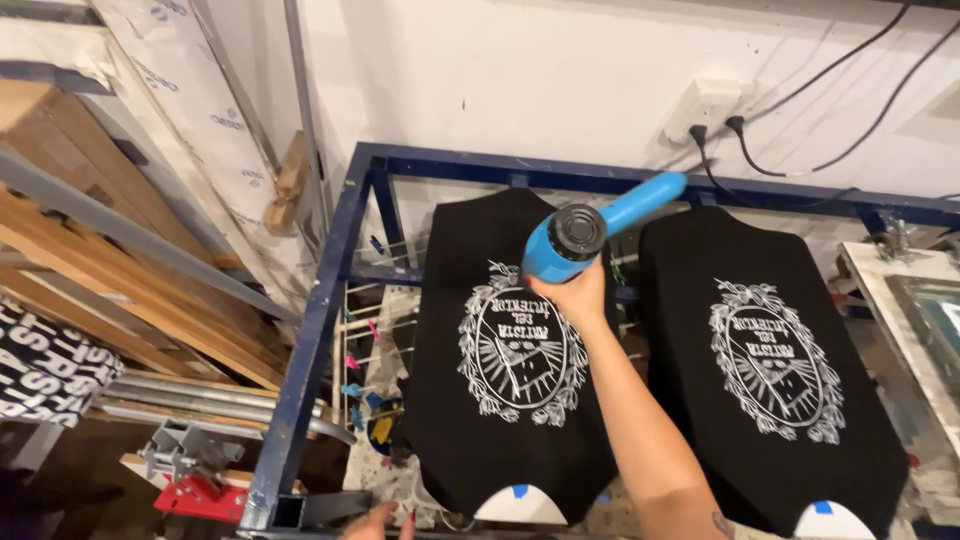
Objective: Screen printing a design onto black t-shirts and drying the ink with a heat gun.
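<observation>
Head view, right hand (pixel 578 295): up at the frame's centre, grip wrapped tight round the handle of a blue heat gun (pixel 590 228).
Heat gun: centre of the frame, its round dark nozzle facing the camera, its blue body slanting to the upper right, above the left black shirt (pixel 505 360).
Left black shirt: stretched flat on a board in the lower middle, white oval print showing, partly under the forearm.
Right black shirt (pixel 770 370): just beside it at right, same white print, apart from both hands.
Left hand (pixel 372 522): only fingertips peek in at the bottom edge, by the blue metal frame (pixel 310 350); can't tell how the grip stands.
Wall socket (pixel 703 108): upper right, two black plugs in it.
Wooden planks (pixel 110 250): leaning at left.
</observation>
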